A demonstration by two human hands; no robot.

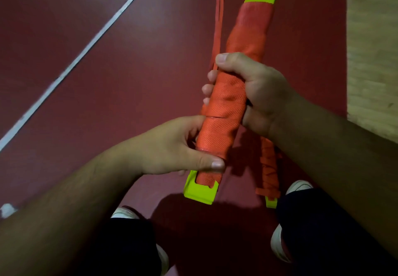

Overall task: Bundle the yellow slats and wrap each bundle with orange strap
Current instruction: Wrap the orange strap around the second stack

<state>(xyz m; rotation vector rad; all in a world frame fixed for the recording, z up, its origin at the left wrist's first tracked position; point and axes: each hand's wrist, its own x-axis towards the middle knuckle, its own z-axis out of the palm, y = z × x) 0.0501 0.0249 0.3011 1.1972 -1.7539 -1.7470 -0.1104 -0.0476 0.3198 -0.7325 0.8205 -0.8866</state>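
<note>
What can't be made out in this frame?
Head view, held bundle: slat count hidden under the orange strap wrap.
Head view, bundle's far end and loose strap tail: cut off by top edge.
Head view, second bundle: mostly behind right forearm.

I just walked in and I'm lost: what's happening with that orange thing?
A person holds a bundle of yellow slats that is wrapped along most of its length in orange strap. The right hand has a grip on the middle, and the left hand grips the wrap near the lower end. A loose strap tail hangs beside it. A second wrapped bundle shows under the right forearm.
</note>
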